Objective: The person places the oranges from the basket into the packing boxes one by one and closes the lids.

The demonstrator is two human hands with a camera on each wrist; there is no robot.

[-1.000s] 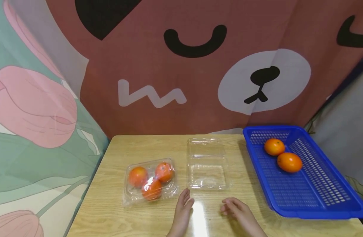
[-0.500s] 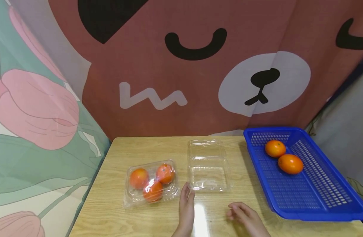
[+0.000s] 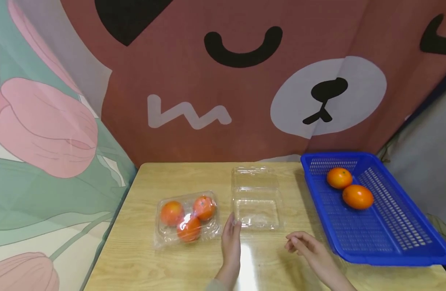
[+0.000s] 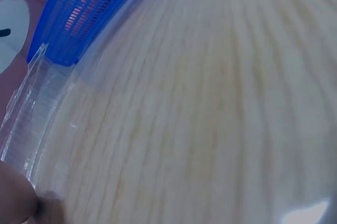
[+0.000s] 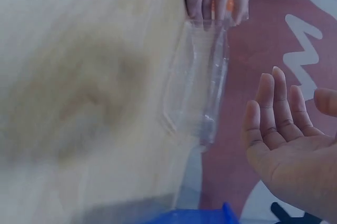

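A clear plastic clamshell box (image 3: 258,211) lies open on the table, its lid folded back toward the wall. My left hand (image 3: 231,244) is at the box's near left corner, fingers straight and fingertips right at its edge. In the right wrist view, the fingers (image 5: 207,7) of that hand meet the end of the box. My right hand (image 3: 311,252) holds nothing; it hovers over the table between box and basket, fingers loosely bent and palm inward. To the left, a closed clamshell (image 3: 159,238) contains three oranges (image 3: 189,229).
A blue plastic basket (image 3: 319,226) with slotted sides stands at the right, with two oranges (image 3: 358,197) inside. The wooden table (image 3: 135,262) backs onto a hanging cloth (image 3: 179,141) with a bear print. A floral cloth (image 3: 73,210) hangs at the left.
My left hand has moved forward to the open box's near left corner. My right hand has shifted right, toward the basket. Boxes and fruit stay in place.
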